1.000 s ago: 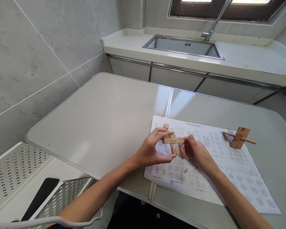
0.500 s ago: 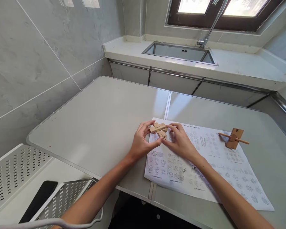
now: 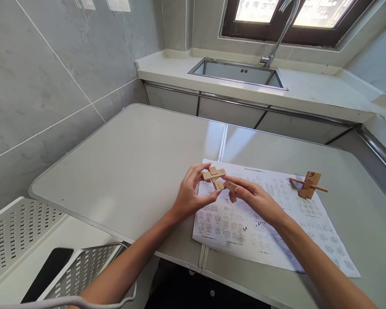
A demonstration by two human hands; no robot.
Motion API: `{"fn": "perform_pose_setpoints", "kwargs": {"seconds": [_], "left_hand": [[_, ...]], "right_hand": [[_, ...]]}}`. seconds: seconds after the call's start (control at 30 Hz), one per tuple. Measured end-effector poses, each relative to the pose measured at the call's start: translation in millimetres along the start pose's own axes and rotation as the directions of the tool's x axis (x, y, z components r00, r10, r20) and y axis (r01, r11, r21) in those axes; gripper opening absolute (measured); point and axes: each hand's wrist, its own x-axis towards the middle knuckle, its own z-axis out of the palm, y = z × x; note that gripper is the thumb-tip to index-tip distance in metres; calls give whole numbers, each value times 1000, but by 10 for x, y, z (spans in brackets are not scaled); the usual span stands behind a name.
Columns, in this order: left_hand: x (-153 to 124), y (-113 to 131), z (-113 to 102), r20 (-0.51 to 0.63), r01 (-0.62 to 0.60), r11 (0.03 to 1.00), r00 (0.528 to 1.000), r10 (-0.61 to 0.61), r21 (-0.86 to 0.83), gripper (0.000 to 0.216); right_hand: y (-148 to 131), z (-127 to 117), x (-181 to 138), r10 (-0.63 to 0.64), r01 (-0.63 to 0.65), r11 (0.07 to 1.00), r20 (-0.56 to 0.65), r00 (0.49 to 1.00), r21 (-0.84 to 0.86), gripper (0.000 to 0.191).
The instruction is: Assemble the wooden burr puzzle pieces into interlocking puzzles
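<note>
Just right of frame centre, a small cross of interlocked wooden bars [image 3: 214,177] sits pinched in the left hand [image 3: 189,195], above the printed sheet [image 3: 270,227]. It looks light, stiff and loosely joined, best held at its crossing. The right hand [image 3: 254,198] nips a separate short wooden piece [image 3: 230,186] beside it. The table [image 3: 131,163] gives open room leftward; another wooden puzzle [image 3: 307,185] lies well apart, right.

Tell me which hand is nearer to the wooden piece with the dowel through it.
Right. The right hand is over the printed sheet, with a stretch of paper between it and the dowel piece. The left hand is farther off, at the sheet's left edge, holding the wooden cross puzzle.
</note>
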Motion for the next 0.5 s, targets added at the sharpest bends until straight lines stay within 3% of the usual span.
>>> {"fn": "perform_pose_setpoints", "kwargs": {"seconds": [0.1, 0.3, 0.5], "left_hand": [[-13, 10, 1, 90, -83, 996, 993, 79, 33, 70], [-41, 16, 45, 198, -206, 978, 961, 195, 37, 77], [-57, 29, 58, 286, -284, 957, 923, 258, 54, 85]], "right_hand": [[10, -94, -12, 47, -62, 989, 112, 993, 134, 61], [-10, -188, -54, 120, -197, 955, 319, 940, 220, 67], [-4, -251, -90, 178, -280, 930, 376, 909, 238, 74]]}}
